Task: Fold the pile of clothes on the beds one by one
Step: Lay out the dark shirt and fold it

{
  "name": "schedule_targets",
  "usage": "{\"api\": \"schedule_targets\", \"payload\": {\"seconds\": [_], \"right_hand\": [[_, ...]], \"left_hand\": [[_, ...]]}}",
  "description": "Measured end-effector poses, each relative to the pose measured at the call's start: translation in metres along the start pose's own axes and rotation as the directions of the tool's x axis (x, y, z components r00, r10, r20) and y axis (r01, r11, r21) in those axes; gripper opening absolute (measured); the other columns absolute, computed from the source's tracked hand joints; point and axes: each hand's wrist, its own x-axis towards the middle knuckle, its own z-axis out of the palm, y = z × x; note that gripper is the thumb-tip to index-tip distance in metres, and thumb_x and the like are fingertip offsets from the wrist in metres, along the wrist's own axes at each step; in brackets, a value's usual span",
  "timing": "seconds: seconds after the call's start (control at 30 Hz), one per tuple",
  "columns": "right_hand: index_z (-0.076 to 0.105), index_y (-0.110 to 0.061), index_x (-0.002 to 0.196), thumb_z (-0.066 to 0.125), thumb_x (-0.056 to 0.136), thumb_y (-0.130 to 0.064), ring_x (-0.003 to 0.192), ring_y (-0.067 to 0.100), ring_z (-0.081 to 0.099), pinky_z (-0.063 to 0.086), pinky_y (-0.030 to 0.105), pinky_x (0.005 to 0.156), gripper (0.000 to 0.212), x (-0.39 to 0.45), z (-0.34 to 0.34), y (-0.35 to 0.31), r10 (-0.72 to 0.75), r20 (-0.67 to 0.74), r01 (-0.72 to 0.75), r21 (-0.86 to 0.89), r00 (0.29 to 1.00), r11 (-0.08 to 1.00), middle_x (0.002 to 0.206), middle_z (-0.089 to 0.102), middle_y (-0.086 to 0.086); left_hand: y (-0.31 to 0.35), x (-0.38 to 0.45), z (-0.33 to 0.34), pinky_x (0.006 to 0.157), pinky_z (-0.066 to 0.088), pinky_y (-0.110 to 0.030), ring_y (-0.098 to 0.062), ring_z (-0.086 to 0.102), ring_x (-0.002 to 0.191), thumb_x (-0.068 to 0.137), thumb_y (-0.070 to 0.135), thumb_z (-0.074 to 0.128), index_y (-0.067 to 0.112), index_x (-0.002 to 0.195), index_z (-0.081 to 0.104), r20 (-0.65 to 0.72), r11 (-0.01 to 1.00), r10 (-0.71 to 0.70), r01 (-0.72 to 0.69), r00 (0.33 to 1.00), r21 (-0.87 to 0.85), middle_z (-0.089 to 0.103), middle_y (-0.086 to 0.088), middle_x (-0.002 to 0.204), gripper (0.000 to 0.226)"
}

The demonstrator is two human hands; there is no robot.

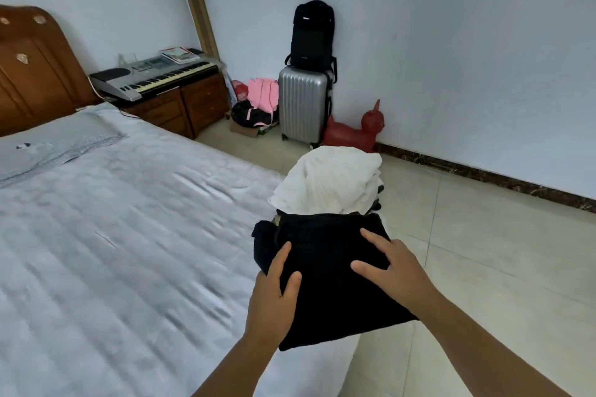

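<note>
Two hands lay on the work as I watched through the head camera: my left hand [274, 293] rested with straight fingers along the near-left side of the folded black garment [332, 280], thumb on top, and my right hand [390, 267] pressed flat on it with fingers spread, gripping nothing. The garment sat at the right edge of the bed [129, 235], its near corner hanging past the edge. Just beyond it, touching, stood the white pile of clothes [332, 180] on the same edge. I judged the black cloth soft, light and limp, likely to sag and unfold if lifted by one corner; it was best taken under both folded sides at once.
</note>
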Motion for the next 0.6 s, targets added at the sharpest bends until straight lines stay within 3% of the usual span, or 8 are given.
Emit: {"api": "schedule_targets", "payload": {"seconds": [0.17,0.33,0.47,0.6], "right_hand": [[0.030,-0.052,0.140,0.067,0.076,-0.058,0.109,0.011,0.047,0.039,0.022,0.090,0.073,0.108,-0.031,0.002,0.015,0.018,-0.015,-0.040,1.000,0.999,0.115,0.041,-0.007],[0.027,-0.053,0.140,0.067,0.075,-0.057,0.112,0.015,0.046,0.040,0.030,0.099,0.076,0.208,-0.053,0.000,-0.016,0.013,0.017,-0.107,1.000,0.994,0.114,0.041,-0.007],[0.026,-0.054,0.140,0.064,0.077,-0.057,0.119,0.018,0.043,0.026,0.038,0.103,0.073,0.291,-0.069,-0.005,-0.074,-0.005,0.069,-0.306,0.997,0.949,0.120,0.043,-0.004],[0.029,-0.054,0.139,0.059,0.077,-0.063,0.120,0.018,0.040,0.018,0.036,0.100,0.070,0.360,-0.075,-0.008,-0.141,0.005,0.134,-0.344,0.990,0.929,0.115,0.039,-0.003]], "left_hand": [[0.016,0.107,0.030,0.094,0.048,-0.034,-0.011,0.054,0.105,0.097,0.036,0.044,0.052,0.141,0.024,-0.017,1.000,-0.018,0.018,1.000,-0.002,0.052,-0.001,0.121,0.050],[0.031,0.196,0.049,0.095,0.046,-0.032,-0.013,0.050,0.113,0.097,0.036,0.044,0.064,0.130,0.019,-0.083,1.000,0.002,-0.004,0.997,-0.025,0.049,0.000,0.124,0.050],[0.041,0.254,0.065,0.087,0.045,-0.029,-0.009,0.049,0.100,0.096,0.041,0.045,0.063,0.136,0.015,-0.134,1.000,-0.031,0.031,0.990,0.000,0.049,0.000,0.116,0.055],[0.048,0.297,0.084,0.084,0.049,-0.027,-0.007,0.051,0.100,0.095,0.041,0.047,0.053,0.144,0.012,-0.212,0.999,-0.045,0.045,0.976,-0.005,0.049,0.004,0.115,0.061]]}}
